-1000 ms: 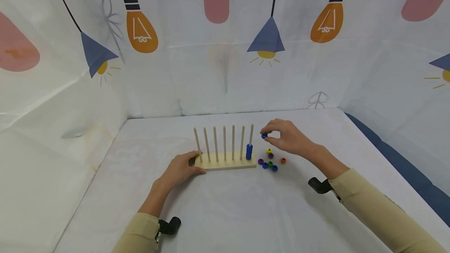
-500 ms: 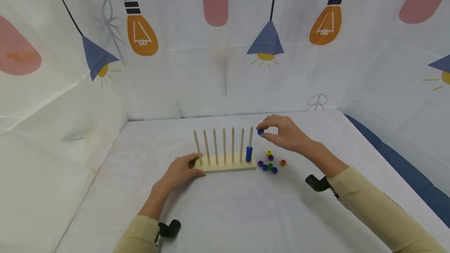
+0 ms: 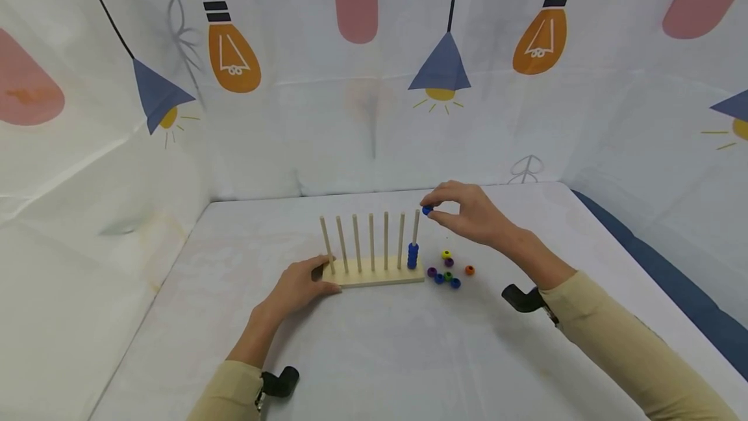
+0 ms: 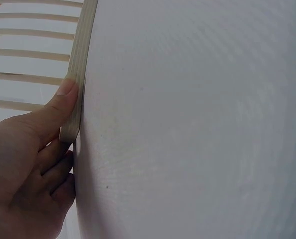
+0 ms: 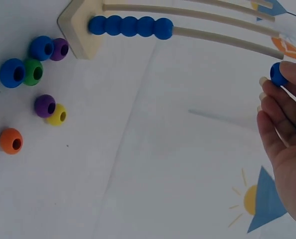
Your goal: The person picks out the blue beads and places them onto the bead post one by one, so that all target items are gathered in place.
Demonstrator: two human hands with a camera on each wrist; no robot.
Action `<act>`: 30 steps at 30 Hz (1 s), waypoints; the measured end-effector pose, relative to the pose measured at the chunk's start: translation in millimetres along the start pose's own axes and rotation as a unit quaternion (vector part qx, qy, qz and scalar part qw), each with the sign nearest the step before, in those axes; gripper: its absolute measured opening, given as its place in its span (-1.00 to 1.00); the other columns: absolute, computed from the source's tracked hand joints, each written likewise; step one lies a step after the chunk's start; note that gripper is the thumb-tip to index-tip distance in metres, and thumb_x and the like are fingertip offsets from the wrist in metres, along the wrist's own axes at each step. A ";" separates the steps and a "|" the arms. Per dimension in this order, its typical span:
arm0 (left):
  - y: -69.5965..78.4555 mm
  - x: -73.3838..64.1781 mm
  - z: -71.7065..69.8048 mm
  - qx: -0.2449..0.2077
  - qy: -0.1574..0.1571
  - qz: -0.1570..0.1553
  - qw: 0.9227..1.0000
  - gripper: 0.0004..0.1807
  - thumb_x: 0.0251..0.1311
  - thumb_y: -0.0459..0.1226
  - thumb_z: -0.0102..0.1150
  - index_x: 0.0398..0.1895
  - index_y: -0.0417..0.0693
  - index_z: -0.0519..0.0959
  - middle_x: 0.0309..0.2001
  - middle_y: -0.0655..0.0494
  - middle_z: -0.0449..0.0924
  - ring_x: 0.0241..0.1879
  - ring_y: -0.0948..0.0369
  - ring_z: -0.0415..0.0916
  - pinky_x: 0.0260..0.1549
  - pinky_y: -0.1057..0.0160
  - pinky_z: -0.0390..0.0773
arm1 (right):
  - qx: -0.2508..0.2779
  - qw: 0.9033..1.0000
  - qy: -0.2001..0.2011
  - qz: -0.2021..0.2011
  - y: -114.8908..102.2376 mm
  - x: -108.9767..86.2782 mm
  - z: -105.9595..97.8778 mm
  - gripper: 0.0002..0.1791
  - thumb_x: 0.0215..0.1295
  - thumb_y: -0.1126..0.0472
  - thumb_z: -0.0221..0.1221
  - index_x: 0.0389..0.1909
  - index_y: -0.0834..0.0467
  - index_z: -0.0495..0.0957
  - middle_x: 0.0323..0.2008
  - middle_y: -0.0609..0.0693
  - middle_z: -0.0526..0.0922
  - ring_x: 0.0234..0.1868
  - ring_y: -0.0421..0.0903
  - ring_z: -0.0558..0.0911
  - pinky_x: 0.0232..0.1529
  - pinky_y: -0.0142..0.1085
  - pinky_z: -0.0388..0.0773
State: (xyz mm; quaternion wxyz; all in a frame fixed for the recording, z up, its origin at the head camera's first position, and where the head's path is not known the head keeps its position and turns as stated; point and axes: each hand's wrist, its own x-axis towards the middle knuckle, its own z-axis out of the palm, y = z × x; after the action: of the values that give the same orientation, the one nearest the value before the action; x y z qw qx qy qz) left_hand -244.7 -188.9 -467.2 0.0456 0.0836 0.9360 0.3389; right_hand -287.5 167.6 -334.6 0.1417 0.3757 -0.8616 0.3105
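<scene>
A pale wooden peg rack (image 3: pixel 374 275) with several upright pegs stands on the table. Its rightmost peg (image 3: pixel 416 229) carries a stack of blue beads (image 3: pixel 413 256); the other pegs are bare. My left hand (image 3: pixel 298 283) grips the rack's left end, thumb along the front edge in the left wrist view. Between thumb and fingers, my right hand (image 3: pixel 473 213) pinches a blue bead (image 5: pixel 277 74). That bead is level with the tip of the rightmost peg and just to its right, apart from it in the right wrist view.
Loose beads lie right of the rack: an orange one (image 3: pixel 470 270), a yellow one (image 3: pixel 447 255), a green one (image 5: pixel 33 72), and several blue and purple ones. Behind the white table (image 3: pixel 374 356) rises a white cloth wall (image 3: pixel 327 135) printed with lamps.
My right hand has moved up and left with the blue bead, from beside the peg to level with its tip. The left hand still grips the rack's end.
</scene>
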 end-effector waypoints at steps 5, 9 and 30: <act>-0.4 0.3 0.0 0.002 0.004 0.002 1.000 -0.22 0.08 0.04 0.44 0.38 0.02 0.45 0.38 -0.08 0.43 0.43 -0.09 0.30 0.36 -0.14 0.34 | 0.004 1.000 0.011 0.001 -2.7 3.6 -0.5 -0.77 0.26 0.37 0.29 -0.09 0.12 0.71 -0.19 -0.07 0.72 -0.10 -0.13 0.65 -0.01 -0.19 0.61; -0.8 1.2 0.3 0.005 0.007 0.006 1.000 -0.23 0.08 0.04 0.44 0.37 0.02 0.45 0.37 -0.07 0.44 0.42 -0.08 0.32 0.35 -0.13 0.35 | 0.007 1.000 0.019 0.000 -5.0 5.7 -0.5 -0.77 0.26 0.38 0.28 -0.08 0.12 0.71 -0.18 -0.05 0.73 -0.10 -0.11 0.67 0.02 -0.14 0.60; 0.5 0.7 0.0 0.001 0.006 0.007 1.000 -0.23 0.08 0.03 0.44 0.37 0.01 0.46 0.38 -0.08 0.44 0.42 -0.09 0.31 0.36 -0.14 0.34 | 0.014 1.000 0.012 0.004 -11.9 9.5 5.2 -0.76 0.26 0.36 0.30 -0.07 0.09 0.71 -0.18 -0.08 0.72 -0.09 -0.16 0.63 0.01 -0.14 0.60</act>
State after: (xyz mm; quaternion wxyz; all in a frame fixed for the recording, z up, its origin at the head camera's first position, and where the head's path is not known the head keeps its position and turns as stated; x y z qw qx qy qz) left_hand -245.3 -188.4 -466.9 0.0380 0.0878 0.9360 0.3388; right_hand -285.3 152.7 -329.0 0.1452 0.3710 -0.8567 0.3277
